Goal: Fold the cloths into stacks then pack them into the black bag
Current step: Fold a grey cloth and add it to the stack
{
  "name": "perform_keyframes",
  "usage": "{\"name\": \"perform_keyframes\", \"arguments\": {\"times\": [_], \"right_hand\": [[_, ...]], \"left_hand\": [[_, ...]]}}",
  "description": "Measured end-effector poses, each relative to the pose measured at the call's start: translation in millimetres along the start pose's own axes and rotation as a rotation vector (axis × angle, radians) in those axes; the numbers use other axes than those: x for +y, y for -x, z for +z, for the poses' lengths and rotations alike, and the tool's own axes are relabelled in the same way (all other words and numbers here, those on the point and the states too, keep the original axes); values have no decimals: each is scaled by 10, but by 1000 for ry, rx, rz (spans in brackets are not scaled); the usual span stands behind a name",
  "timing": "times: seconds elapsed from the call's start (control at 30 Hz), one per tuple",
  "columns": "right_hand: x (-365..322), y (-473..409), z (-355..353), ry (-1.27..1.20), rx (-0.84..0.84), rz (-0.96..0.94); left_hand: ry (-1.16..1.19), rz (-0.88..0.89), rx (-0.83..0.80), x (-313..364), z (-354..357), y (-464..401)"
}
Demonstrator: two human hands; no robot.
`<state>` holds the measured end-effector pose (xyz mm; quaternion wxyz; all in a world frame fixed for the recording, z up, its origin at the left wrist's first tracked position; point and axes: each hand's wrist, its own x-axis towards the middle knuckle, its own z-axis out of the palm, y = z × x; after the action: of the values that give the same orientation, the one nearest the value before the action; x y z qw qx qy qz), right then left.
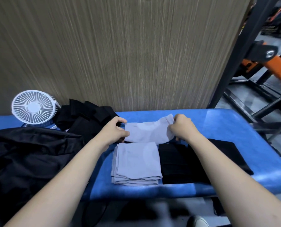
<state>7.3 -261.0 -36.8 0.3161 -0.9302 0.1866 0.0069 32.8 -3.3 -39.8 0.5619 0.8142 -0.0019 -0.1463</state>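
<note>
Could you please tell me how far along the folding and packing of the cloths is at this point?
Done: a grey stack and a black stack lie folded on the blue table. In hand: the left hand and right hand hold a grey cloth, mid-fold. Left: unfolded black cloths by the fan, and all the packing into the black bag.

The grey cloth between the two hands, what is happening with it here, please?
A person is folding the grey cloth on the blue table. The left hand pinches its left edge and the right hand lifts its right corner. In front of it lie a folded grey stack and a folded black stack. Unfolded black cloths wait beside the white fan, and the black bag lies at the left.
</note>
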Motion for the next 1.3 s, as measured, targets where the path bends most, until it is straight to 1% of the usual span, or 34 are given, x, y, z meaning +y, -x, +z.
{"name": "perform_keyframes", "arguments": {"times": [0.13, 0.2, 0.27, 0.37, 0.47, 0.53, 0.57, 0.6, 0.67, 0.73, 0.8, 0.83, 0.9, 0.97, 1.03, 1.1, 1.17, 1.3], "right_hand": [[-144, 22, 10, -160, 122, -140], [-295, 112, 35, -262, 125, -228], [-451, 195, 115, -310, 84, -289], [-634, 289, 274, -313, -38, -367], [-693, 321, 421, -268, -266, -430], [-680, 321, 470, -233, -391, -468], [-674, 326, 467, -225, -413, -479], [-656, 315, 450, -241, -405, -470], [-625, 301, 390, -328, -330, -405], [-583, 265, 332, -378, -183, -372], [-514, 220, 270, -320, -24, -375], [-481, 215, 237, -313, 12, -364], [-472, 265, 157, -425, 16, -309], [-540, 365, 42, -674, -35, -282], [-624, 464, -87, -893, -128, -282], [-682, 541, -198, -990, -224, -296], [-685, 599, -248, -964, -314, -294], [-568, 689, -154, -721, -445, -267]], "left_hand": [[11, 34, -38, -12, 5, 35], [16, 49, -57, -21, 12, 54], [43, 47, -54, -37, 16, 46], [94, 24, -35, -24, 30, 57], [166, -16, -75, -4, 36, 91], [110, -9, -64, -5, 36, 104], [60, 13, -41, -18, 38, 102], [30, 44, -21, -27, 53, 91], [61, 75, 6, -14, 97, 86], [81, 86, 47, 18, 120, 96], [109, 105, 88, 65, 101, 112], [155, 115, 92, 104, 74, 132], [258, 143, 74, 222, 3, 196], [326, 212, 34, 365, -67, 298], [393, 258, -22, 488, -133, 416], [415, 265, -92, 557, -184, 529], [394, 216, -164, 565, -217, 624], [257, 85, -261, 404, -242, 717]]}}
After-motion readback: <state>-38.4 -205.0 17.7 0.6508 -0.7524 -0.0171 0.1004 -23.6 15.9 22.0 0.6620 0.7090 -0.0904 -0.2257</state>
